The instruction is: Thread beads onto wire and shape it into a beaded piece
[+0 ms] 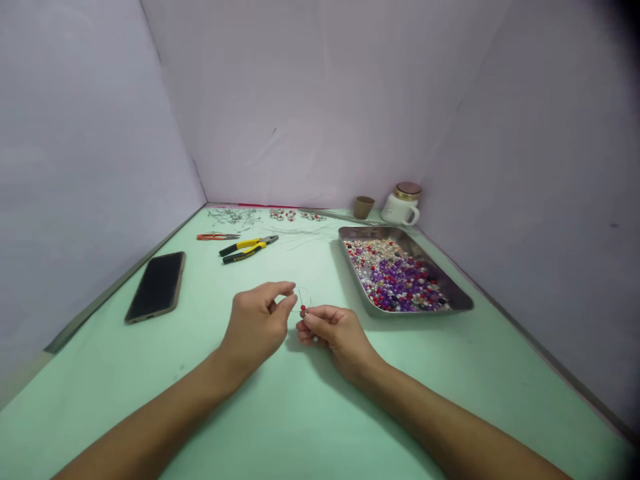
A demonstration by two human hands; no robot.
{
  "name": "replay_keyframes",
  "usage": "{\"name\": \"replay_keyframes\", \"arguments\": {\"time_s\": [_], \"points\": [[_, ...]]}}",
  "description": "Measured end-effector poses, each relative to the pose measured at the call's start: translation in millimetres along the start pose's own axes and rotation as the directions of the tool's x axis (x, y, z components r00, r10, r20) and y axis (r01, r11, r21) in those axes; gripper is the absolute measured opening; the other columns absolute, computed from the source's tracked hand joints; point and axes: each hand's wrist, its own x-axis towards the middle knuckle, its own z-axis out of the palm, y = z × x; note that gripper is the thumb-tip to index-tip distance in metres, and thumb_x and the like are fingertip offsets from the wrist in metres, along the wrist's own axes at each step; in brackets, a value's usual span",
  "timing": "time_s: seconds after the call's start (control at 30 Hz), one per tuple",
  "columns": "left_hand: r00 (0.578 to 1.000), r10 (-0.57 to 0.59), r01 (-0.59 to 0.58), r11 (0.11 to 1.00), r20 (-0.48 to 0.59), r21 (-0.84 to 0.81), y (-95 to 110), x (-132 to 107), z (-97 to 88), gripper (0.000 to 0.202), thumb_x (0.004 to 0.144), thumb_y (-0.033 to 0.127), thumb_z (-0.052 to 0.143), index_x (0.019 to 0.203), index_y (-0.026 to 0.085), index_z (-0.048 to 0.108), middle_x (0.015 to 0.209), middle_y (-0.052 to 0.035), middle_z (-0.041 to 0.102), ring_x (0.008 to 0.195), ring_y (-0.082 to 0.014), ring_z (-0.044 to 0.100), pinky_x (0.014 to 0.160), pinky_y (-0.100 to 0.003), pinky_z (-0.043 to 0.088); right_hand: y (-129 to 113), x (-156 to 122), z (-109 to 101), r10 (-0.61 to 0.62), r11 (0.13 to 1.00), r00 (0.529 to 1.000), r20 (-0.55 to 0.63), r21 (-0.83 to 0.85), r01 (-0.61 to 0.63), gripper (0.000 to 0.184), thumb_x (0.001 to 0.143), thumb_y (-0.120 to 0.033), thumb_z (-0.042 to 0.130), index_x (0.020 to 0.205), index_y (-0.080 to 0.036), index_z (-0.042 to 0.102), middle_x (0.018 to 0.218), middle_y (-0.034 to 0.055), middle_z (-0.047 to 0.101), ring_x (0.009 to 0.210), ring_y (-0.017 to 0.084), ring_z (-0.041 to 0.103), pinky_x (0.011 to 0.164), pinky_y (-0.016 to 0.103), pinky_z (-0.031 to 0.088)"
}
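Hands (259, 317) (345, 337) between phone (156, 288) and bead tray (443, 280)

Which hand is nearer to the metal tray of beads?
Right. The right hand is left of the metal tray, by its near end; the left hand is farther left, past the right hand.

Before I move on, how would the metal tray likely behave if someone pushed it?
The metal tray would probably slide rather than tip, being wide, low and flat on the table. Its small, rounded beads lie loose, so they may shift or roll inside.
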Motion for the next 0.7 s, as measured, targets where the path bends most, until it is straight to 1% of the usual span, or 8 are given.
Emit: {"name": "replay_keyframes", "arguments": {"time_s": [0.07,0.1,0.17,0.27,0.4,0.53,0.7], "points": [[0.988,-0.114,0.118,0.993,0.104,-0.031,-2,2,2.6,0.02,0.07,0.029,0.053,0.077,0.016,0.066,0.068,-0.0021,0.066,0.052,-0.0121,0.053,0.053,-0.023,0.041,1,-1,0,0.019,1.0,0.997,0.077,-0.009,-0.018,0.028,0.056,-0.031,0.073,0.072,-0.01,0.064,0.059,0.0044,0.065,0.054,0.011,0.057,0.059,0.027,0.044],[0.979,-0.147,0.154,0.987,0.143,-0.044,-3,3,3.6,0.018,0.07,0.03,0.053,0.071,0.016,0.066,0.062,-0.0009,0.064,0.05,-0.0115,0.051,0.051,-0.023,0.04,2,-2,0,0.028,1.0,0.993,0.112,-0.009,-0.027,0.028,0.058,-0.032,0.072,0.074,-0.01,0.064,0.061,0.0046,0.065,0.055,0.011,0.057,0.061,0.028,0.045],[0.967,-0.175,0.189,0.98,0.182,-0.062,-7,6,4.1,0.019,0.07,0.029,0.052,0.062,0.016,0.062,0.054,0.001,0.059,0.047,-0.0101,0.048,0.048,-0.022,0.038,2,-2,-2,0.057,0.998,0.985,0.164,0.003,-0.058,0.029,0.062,-0.035,0.068,0.077,-0.01,0.064,0.066,0.0061,0.066,0.059,0.012,0.059,0.065,0.03,0.046],[0.967,-0.187,0.202,0.977,0.176,-0.073,-11,9,2.3,0.018,0.069,0.029,0.052,0.059,0.016,0.06,0.053,0.001,0.058,0.048,-0.0103,0.048,0.048,-0.021,0.037,1,0,-5,0.106,0.992,0.969,0.222,0.047,-0.119,0.03,0.07,-0.038,0.061,0.082,-0.011,0.063,0.074,0.0091,0.066,0.065,0.014,0.061,0.069,0.033,0.047],[0.971,-0.178,0.19,0.979,0.163,-0.066,-11,9,-0.1,0.019,0.068,0.03,0.053,0.059,0.015,0.06,0.054,-0.0001,0.059,0.052,-0.012,0.051,0.052,-0.023,0.039,0,2,-10,0.125,0.985,0.951,0.284,0.083,-0.154,0.026,0.075,-0.035,0.056,0.084,-0.011,0.061,0.078,0.0106,0.067,0.071,0.017,0.063,0.072,0.035,0.047],[0.972,-0.174,0.188,0.979,0.157,-0.075,-11,10,0.4,0.018,0.067,0.03,0.053,0.058,0.016,0.06,0.055,-0.0008,0.06,0.053,-0.0127,0.052,0.052,-0.023,0.039,0,2,-12,0.126,0.986,0.944,0.305,0.067,-0.154,0.024,0.075,-0.03,0.057,0.086,-0.01,0.061,0.079,0.011,0.067,0.073,0.017,0.063,0.074,0.035,0.046],[0.967,-0.205,0.212,0.977,0.152,-0.03,-11,10,1.0,0.018,0.066,0.031,0.054,0.057,0.016,0.06,0.052,0.0003,0.059,0.049,-0.0112,0.047,0.048,-0.022,0.036,0,1,-11,0.131,0.986,0.937,0.324,0.058,-0.158,0.025,0.07,-0.026,0.063,0.089,-0.01,0.06,0.081,0.0096,0.066,0.073,0.016,0.062,0.074,0.035,0.047]]}}
